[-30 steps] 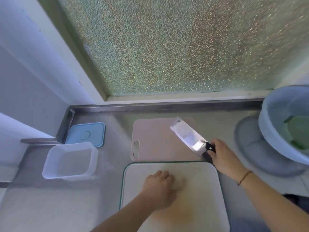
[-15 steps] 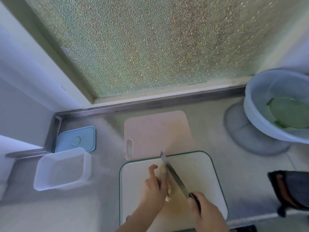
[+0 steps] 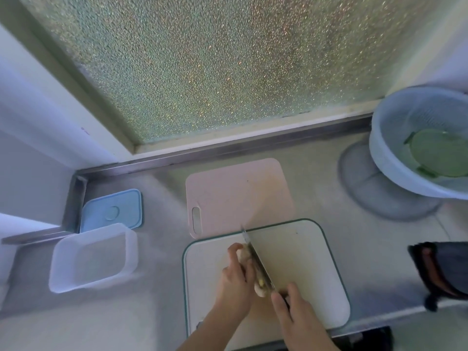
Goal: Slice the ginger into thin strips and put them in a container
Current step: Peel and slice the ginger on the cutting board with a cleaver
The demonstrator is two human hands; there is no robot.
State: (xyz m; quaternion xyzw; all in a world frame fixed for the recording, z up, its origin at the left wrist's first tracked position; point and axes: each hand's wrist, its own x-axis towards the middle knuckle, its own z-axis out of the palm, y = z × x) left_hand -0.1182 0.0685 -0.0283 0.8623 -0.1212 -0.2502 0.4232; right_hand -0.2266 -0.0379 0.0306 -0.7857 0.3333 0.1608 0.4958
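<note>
White cutting board [image 3: 304,262]: my left hand [image 3: 234,279] curls over the ginger [image 3: 259,283], pinning it. My right hand [image 3: 296,312] grips the knife [image 3: 255,259], edge seemingly against the ginger. Clear container [image 3: 93,259] stands well left.

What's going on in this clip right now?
A person is slicing a pale knobbly piece of ginger on a white cutting board with a green rim. The left hand holds the ginger down while the right hand grips a steel knife, its blade set against the ginger. No cut strips are visible. The clear plastic container sits open to the left, its blue lid lying behind it on the steel counter.
</note>
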